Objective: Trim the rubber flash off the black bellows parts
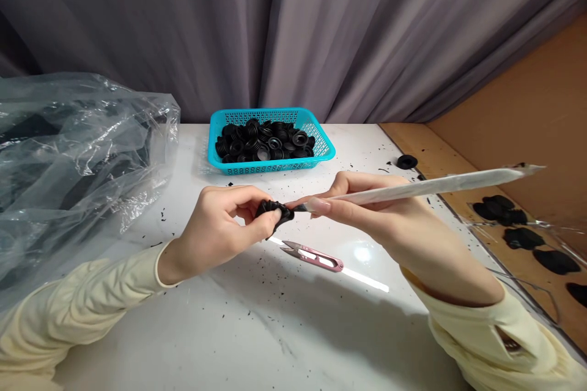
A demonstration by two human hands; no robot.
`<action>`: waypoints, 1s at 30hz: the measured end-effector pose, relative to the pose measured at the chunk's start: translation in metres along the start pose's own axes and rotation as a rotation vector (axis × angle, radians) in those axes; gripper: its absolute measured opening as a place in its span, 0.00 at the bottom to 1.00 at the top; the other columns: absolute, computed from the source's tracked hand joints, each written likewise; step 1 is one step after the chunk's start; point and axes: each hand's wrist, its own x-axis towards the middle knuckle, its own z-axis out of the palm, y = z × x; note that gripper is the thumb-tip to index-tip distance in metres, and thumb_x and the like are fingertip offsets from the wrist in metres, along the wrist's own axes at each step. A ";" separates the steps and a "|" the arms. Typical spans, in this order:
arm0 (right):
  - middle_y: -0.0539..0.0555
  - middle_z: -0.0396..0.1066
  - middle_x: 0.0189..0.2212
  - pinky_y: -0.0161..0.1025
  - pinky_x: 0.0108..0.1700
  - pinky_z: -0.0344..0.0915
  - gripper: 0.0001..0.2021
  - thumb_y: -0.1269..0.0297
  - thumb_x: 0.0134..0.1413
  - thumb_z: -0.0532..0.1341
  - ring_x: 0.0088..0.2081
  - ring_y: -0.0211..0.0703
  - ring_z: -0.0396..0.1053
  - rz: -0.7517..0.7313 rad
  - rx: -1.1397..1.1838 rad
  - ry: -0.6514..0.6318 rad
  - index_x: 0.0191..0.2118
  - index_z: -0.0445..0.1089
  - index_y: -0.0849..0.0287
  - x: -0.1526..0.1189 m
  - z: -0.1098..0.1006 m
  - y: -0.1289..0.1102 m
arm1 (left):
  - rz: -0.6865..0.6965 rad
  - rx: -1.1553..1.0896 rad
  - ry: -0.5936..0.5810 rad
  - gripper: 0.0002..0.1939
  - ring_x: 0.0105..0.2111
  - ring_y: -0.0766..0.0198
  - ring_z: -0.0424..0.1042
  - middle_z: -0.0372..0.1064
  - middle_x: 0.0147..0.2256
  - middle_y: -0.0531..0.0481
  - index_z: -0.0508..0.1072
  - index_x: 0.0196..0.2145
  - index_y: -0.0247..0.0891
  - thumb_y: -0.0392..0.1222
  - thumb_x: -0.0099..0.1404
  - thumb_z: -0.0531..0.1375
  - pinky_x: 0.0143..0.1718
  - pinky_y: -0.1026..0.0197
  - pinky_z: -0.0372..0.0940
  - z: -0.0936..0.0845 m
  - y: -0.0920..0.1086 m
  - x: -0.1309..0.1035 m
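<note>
My left hand (224, 226) pinches a black ribbed rubber bellows piece (280, 210) between thumb and fingers. In my right hand (380, 208) is a long, thin blade-like tool (431, 187) with a white wrapping. Its dark narrow tip meets the right side of the bellows; whether it goes inside cannot be seen. Below both hands, a pair of pink-handled thread snips (316, 256) lies on the white table. Beyond the hands stands a turquoise basket (328, 149) that holds many similar black rubber pieces (263, 143).
A large clear plastic bag (92, 134) with dark contents covers the left side. One black rubber ring (406, 162) sits near the table's right edge. Black scraps dot the white table (220, 342). Flat black pieces (523, 237) lie on the wooden surface at right, beside clear plastic. Grey curtains hang behind.
</note>
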 end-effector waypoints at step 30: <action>0.53 0.74 0.27 0.37 0.31 0.65 0.14 0.63 0.57 0.62 0.37 0.48 0.74 -0.120 0.014 -0.040 0.22 0.62 0.57 -0.001 0.006 0.009 | 0.187 0.086 0.042 0.06 0.19 0.72 0.62 0.65 0.19 0.54 0.71 0.22 0.32 0.30 0.56 0.59 0.19 0.70 0.60 0.004 -0.006 -0.001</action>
